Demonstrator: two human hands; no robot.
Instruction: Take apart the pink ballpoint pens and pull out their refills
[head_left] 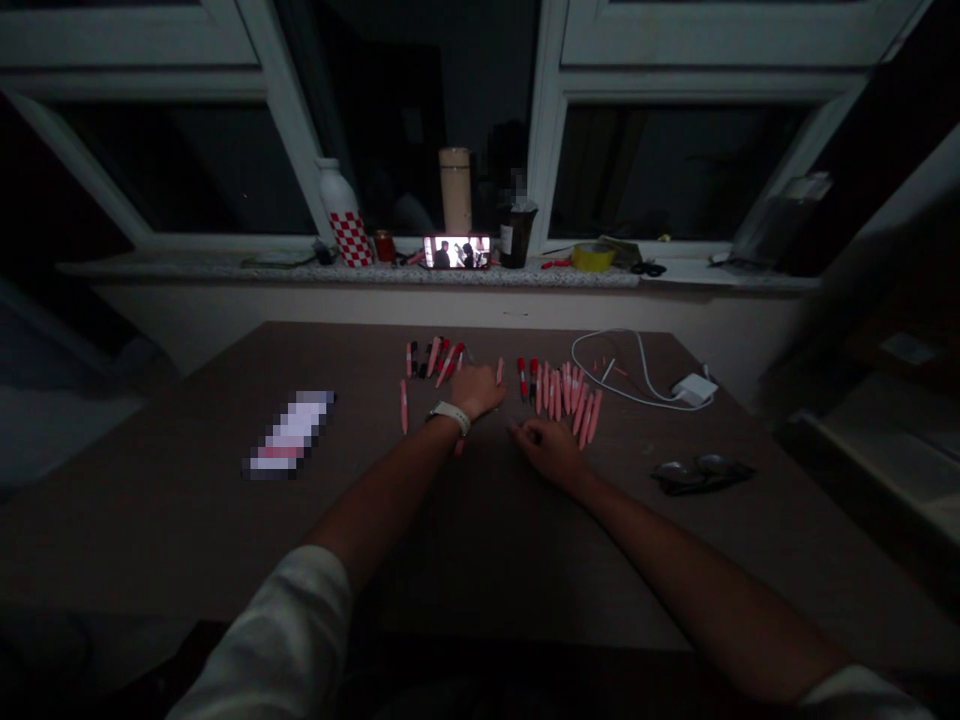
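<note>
My left hand (478, 392), with a pale watch band (452, 414) on its wrist, is closed over the middle of the table. A short pink marker (500, 371) sticks up at its fingertips and looks gripped there. Just right of it my right hand (553, 452) is curled low, finger and thumb together; whatever it may hold is too dark to make out. Several pink, red and black markers (448, 362) lie beyond my left hand. A row of mostly pink markers (564, 392) lies beyond my right. One lone pink marker (404, 406) rests further left.
On the dim table (225, 540) lie a blurred phone (292, 433) at left, glasses (703, 472) at right, and a white charger (694, 389) with looped cable. The windowsill holds a checkered bottle (349, 236), a lit phone (457, 252), a tan flask (456, 192) and yellow tape (592, 258).
</note>
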